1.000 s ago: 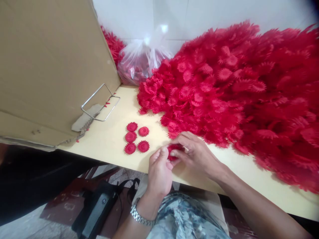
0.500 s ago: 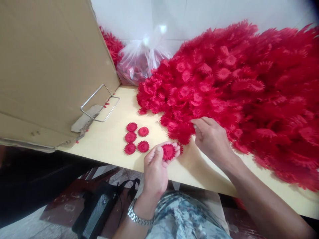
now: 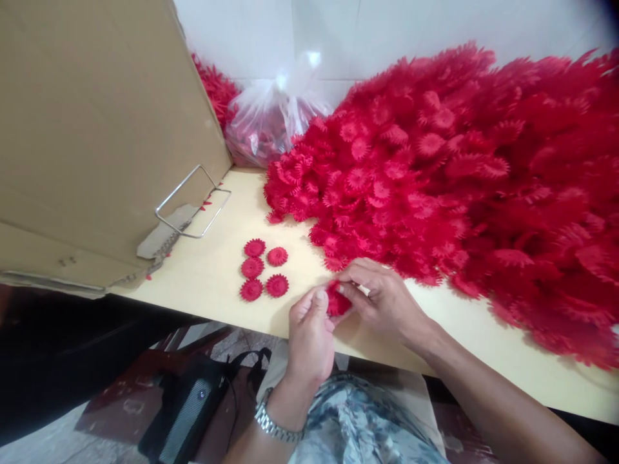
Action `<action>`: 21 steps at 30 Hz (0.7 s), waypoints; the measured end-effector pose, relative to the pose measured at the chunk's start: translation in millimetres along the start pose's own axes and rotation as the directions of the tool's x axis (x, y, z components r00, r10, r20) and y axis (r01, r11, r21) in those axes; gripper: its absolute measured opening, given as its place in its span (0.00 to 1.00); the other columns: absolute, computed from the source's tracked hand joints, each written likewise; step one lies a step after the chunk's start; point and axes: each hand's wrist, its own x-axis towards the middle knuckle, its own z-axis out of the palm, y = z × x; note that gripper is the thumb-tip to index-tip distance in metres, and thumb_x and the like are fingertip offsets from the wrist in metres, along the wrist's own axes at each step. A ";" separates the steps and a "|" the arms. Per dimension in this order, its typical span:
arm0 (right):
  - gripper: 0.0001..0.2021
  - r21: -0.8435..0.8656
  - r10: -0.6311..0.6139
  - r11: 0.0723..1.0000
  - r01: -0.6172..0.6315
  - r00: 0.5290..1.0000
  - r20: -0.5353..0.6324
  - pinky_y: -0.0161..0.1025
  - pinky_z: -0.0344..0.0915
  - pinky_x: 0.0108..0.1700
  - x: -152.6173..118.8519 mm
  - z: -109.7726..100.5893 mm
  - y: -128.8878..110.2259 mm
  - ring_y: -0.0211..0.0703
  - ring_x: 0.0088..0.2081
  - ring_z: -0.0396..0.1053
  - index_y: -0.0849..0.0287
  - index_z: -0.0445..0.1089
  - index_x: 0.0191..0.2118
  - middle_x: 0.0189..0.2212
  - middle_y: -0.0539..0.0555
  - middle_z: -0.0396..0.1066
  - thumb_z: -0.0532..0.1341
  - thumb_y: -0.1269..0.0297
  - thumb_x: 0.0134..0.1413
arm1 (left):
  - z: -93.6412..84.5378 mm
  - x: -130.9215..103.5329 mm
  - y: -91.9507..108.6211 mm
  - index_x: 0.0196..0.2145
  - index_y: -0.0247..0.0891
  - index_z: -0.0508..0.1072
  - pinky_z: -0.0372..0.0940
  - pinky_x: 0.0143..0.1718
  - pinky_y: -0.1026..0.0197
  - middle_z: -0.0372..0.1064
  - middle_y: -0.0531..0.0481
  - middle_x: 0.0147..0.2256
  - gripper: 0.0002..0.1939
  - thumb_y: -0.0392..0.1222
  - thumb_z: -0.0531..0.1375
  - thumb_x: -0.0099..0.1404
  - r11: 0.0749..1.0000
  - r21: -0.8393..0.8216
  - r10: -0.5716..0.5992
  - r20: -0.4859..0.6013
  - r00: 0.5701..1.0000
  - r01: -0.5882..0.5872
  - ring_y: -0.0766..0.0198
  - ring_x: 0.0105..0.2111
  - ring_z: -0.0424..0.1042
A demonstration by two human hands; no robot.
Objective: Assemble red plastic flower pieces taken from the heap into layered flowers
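Observation:
My left hand is closed around red flower-shaped pieces with toothed edges, thumb on the near side. My right hand has come against it, thumb and fingers pinching the red pieces at their upper right edge. How many pieces lie between the hands I cannot tell, since the fingers cover part of them. Left of my hands, several small round red flowers lie on the table in two loose columns. A large heap of loose red flower pieces spreads just beyond my right hand.
A tall cardboard box stands at the left, with a bent wire frame beside its lower corner. Behind the heap's left end sits a tied clear plastic bag. The pale yellow tabletop ends close to me; a black bag is below.
My right hand has come away from the heap, down and left, to the pieces in my left hand, bringing red material along. My left hand has shifted slightly right. The laid-out flowers stay put.

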 end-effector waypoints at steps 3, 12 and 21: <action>0.09 -0.094 0.015 0.995 -0.019 0.999 -0.047 0.33 0.57 0.28 -2.7 2.6 2.0 0.38 0.26 0.63 0.59 0.66 0.28 0.22 0.50 0.64 0.53 0.76 0.54 | -1.4 0.3 -0.3 0.33 0.35 0.76 0.68 0.40 0.60 0.74 0.46 0.32 0.09 0.44 0.62 0.58 1.000 0.014 0.016 -0.002 1.000 -0.016 0.61 0.37 0.73; 0.12 -0.665 -0.015 0.731 -0.155 0.970 -0.242 0.46 0.60 0.41 10.8 -28.2 23.7 0.53 0.41 0.63 0.63 0.70 0.43 0.41 0.63 0.69 0.53 0.71 0.57 | -1.2 2.7 12.9 0.32 0.30 0.75 0.68 0.43 0.49 0.75 0.43 0.30 0.10 0.42 0.62 0.57 0.995 -0.090 -0.046 0.005 0.999 0.046 0.55 0.37 0.75; 0.01 -0.033 0.031 0.999 -0.029 0.997 0.065 0.34 0.60 0.31 2.7 -2.4 -2.6 0.40 0.31 0.63 0.60 0.69 0.32 0.26 0.51 0.66 0.61 0.71 0.52 | 1.0 1.2 7.5 0.30 0.33 0.74 0.68 0.40 0.57 0.73 0.48 0.28 0.08 0.41 0.62 0.58 0.997 -0.067 -0.043 0.051 0.998 0.046 0.65 0.31 0.72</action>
